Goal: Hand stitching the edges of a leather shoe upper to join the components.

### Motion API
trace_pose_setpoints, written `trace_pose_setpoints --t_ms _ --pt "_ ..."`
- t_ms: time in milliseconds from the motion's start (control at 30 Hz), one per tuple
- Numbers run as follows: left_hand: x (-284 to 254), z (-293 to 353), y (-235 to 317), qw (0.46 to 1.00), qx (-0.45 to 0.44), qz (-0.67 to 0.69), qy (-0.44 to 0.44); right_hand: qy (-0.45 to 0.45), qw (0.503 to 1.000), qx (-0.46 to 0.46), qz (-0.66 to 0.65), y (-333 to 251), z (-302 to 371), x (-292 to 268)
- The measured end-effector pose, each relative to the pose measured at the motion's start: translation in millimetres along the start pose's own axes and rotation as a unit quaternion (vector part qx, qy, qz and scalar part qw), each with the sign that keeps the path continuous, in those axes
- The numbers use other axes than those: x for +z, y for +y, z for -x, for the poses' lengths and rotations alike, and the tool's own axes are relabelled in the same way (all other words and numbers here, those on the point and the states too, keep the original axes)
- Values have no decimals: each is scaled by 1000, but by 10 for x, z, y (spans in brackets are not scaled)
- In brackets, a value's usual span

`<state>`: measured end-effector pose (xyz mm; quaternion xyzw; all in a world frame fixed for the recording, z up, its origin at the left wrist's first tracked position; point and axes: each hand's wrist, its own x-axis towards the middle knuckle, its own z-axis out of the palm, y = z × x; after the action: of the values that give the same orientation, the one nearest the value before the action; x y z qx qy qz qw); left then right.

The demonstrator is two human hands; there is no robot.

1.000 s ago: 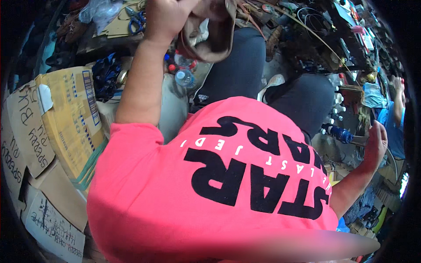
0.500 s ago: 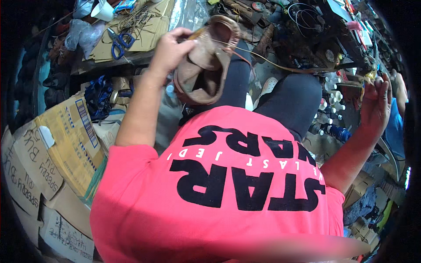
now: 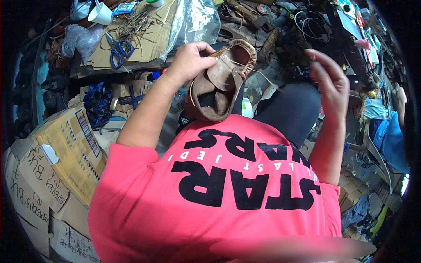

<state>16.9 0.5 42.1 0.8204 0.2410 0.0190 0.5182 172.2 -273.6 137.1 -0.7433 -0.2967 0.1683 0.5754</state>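
Observation:
My left hand (image 3: 193, 62) grips a brown leather moccasin (image 3: 215, 94) by its left side, thumb on top. The shoe hangs over my lap with its opening facing up and its gathered toe end pointing away. A thin tan lace (image 3: 263, 75) crosses the shoe and trails off its right side toward my knee. Its far end is lost against the dark trousers. To the right, apart from the shoe, my right hand (image 3: 331, 83) is raised with bent fingers drawn together. Whatever sits between those fingertips is too small to make out.
Blue-handled scissors (image 3: 118, 51) and loose strips lie on cardboard (image 3: 153, 30) at the far left, near a white cup (image 3: 101, 14). Leather scraps and a coiled wire (image 3: 312, 26) clutter the far side. Cardboard boxes (image 3: 66, 153) stand close on my left.
My right hand has swung in from the far right toward my knee, and the lace has slackened. My left hand has shifted the shoe slightly right and nearer to me.

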Motion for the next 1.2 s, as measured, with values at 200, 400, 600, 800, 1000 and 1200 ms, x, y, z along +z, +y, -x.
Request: trace_pose_setpoints --t_ms 200,400,600,800,1000,1200 --pt "63 -74 16 999 12 35 -24 -173 945 -144 237 194 -181 745" --pt "90 -62 -8 994 -9 99 -37 -187 888 -193 372 352 -274 1021" --pt "97 -86 -123 994 -10 104 -40 -186 887 -181 381 383 -255 1068" --pt "107 -66 -56 995 -1 90 -30 -187 880 -176 400 387 -247 1062" --pt "107 -48 -27 995 -8 94 -26 -179 879 -178 404 372 -231 1076" --pt "107 -30 17 997 -7 72 -14 -182 876 -154 420 358 -211 1102"
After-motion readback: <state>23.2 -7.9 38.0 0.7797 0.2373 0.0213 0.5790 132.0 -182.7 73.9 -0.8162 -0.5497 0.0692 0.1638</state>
